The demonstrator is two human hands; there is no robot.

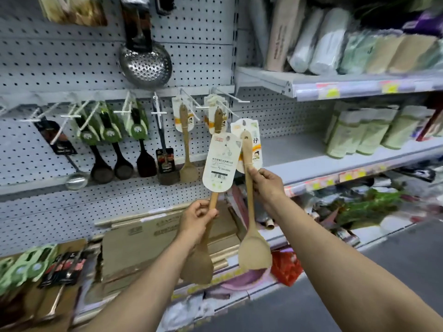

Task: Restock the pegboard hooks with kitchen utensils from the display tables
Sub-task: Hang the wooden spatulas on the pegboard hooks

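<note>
Forearms are reaching up and forward from the bottom of the view, bare, one per utensil.

Left hand [200, 215]: fingers are curling round the handle of a wooden spatula [199, 267], blade hanging down, its white card [221, 162] with barcode standing up above the fist.

Right hand [265, 185]: fingers and thumb are pinching the handle of a wooden spoon [254, 255] just below its card [249, 140], bowl hanging down.

Handling, as a judgement: both pieces are looking light and stiff, unlikely to break; the cards are thin and will be bending or tearing at the hang hole if forced. Best grip is mid-handle, leaving the card top free to thread.

Low table [143, 238]: flat cardboard packs are lying behind the hands; green-carded utensils [26, 267] are lying at the left.

Pegboard [203, 68], further back: both held pieces are rising toward white hooks [230, 95], where a hung spatula [188, 149] and another carded one are already sitting. Black ladles [112, 149] and a steel skimmer [146, 65] are hanging leftward.

Shelves [347, 88], right: wrapped rolls are standing in rows.
</note>
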